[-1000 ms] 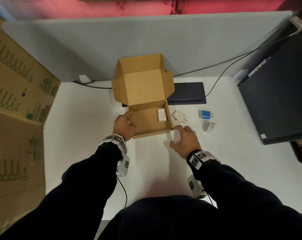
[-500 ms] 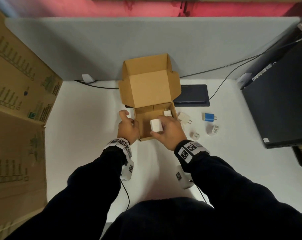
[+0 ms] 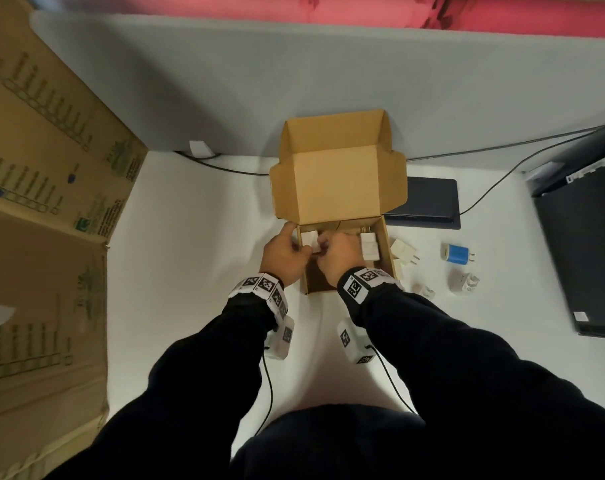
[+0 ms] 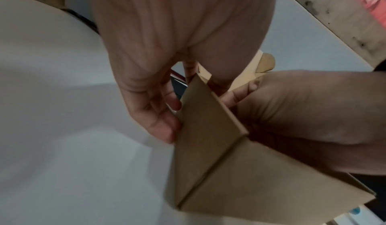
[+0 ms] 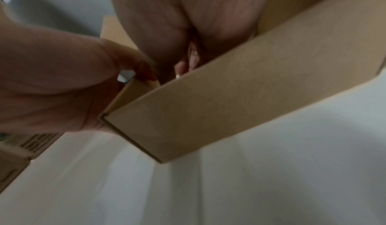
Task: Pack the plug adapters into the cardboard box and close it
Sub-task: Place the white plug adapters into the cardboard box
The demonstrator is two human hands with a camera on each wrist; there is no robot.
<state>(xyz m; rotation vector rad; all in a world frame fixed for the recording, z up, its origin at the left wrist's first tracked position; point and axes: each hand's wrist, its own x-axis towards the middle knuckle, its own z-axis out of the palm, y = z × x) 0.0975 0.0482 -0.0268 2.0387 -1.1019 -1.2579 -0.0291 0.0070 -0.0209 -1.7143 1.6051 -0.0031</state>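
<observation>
The cardboard box (image 3: 390, 252) stands open in the middle of the white table, its lid (image 3: 335, 181) upright at the back. My left hand (image 3: 287, 252) grips the box's left wall (image 4: 208, 146), thumb over the rim. My right hand (image 3: 330, 249) reaches into the left part of the box and pinches a white plug adapter (image 3: 309, 239). A second white adapter (image 3: 369, 247) lies inside at the right. To the right of the box lie a cream adapter (image 3: 403, 252), a blue adapter (image 3: 455, 254) and two small white ones (image 3: 463, 284). The wrist views show only the box's outer walls (image 5: 229, 104).
A dark flat device (image 3: 427, 202) lies behind the box at the right. A black monitor (image 3: 588, 237) fills the right edge. A large cardboard sheet (image 3: 44, 202) stands at the left. A grey partition (image 3: 224, 81) and cables (image 3: 224, 164) close the back.
My right hand picked up a white adapter beside the box and carried it left into the box's left part. The left hand stayed on the left wall.
</observation>
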